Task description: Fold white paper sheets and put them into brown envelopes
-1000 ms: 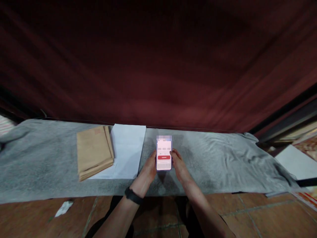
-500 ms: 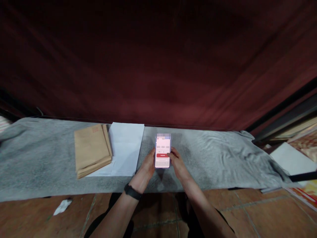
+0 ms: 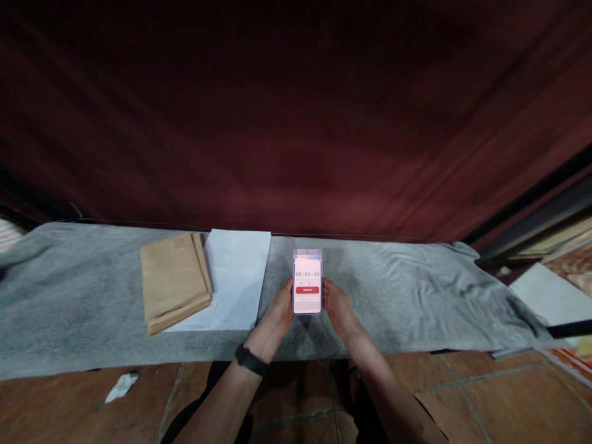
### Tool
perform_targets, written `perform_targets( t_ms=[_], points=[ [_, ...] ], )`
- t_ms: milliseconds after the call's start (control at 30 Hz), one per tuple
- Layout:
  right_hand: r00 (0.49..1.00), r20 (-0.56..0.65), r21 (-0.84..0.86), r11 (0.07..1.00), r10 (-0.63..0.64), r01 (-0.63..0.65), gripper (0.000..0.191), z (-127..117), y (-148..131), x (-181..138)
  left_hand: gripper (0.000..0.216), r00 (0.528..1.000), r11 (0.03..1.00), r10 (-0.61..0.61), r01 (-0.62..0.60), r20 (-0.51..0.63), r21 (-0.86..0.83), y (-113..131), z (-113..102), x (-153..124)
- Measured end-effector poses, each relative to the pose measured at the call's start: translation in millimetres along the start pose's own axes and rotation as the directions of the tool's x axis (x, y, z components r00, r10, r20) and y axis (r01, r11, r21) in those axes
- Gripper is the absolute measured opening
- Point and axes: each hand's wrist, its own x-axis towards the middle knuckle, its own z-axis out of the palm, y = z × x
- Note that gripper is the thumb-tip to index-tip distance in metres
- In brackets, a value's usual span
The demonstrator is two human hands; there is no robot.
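Observation:
A phone (image 3: 308, 285) with a lit screen showing a timer at zero and a red bar is held upright above the grey cloth (image 3: 407, 296). My left hand (image 3: 279, 310) grips its left edge, a black band on that wrist. My right hand (image 3: 337, 305) closes on its right edge. To the left lies a stack of brown paper envelopes (image 3: 174, 280), partly on a white sheet (image 3: 235, 274).
A dark red curtain (image 3: 296, 123) hangs behind the cloth-covered surface. Terracotta floor tiles (image 3: 485, 401) run along the near side, with a crumpled white scrap (image 3: 119, 387) at the left. White paper (image 3: 548, 297) and dark bars sit at the far right.
My right thumb was over the red bar on the screen half a second ago; it has drawn back to the phone's right edge. The view shifted slightly.

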Motion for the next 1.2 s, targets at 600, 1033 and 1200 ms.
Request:
perform_targets(
  t_ms=[600, 1033, 1200],
  points=[
    [0.963, -0.251, -0.05, 0.995, -0.1, 0.09, 0.031, -75.8, -35.5, 27.8, 0.035, 0.893, 0.369, 0.432, -0.3, 0.124, 0.88, 19.2, 1.9, -11.4],
    [0.829, -0.503, -0.203, 0.966, -0.242, 0.159, 0.026, -196.3, -86.2, 31.7, 0.057, 0.835, -0.571, 0.522, 0.189, 0.176, 0.799, 56.6, -35.4, -17.8],
    [0.771, -0.59, -0.238, 0.964, -0.241, 0.12, 0.024, -238.8, -95.4, 23.7, 0.059, 0.867, -0.552, 0.488, 0.219, 0.099, 0.804, 66.7, -48.6, -13.1]
  ],
)
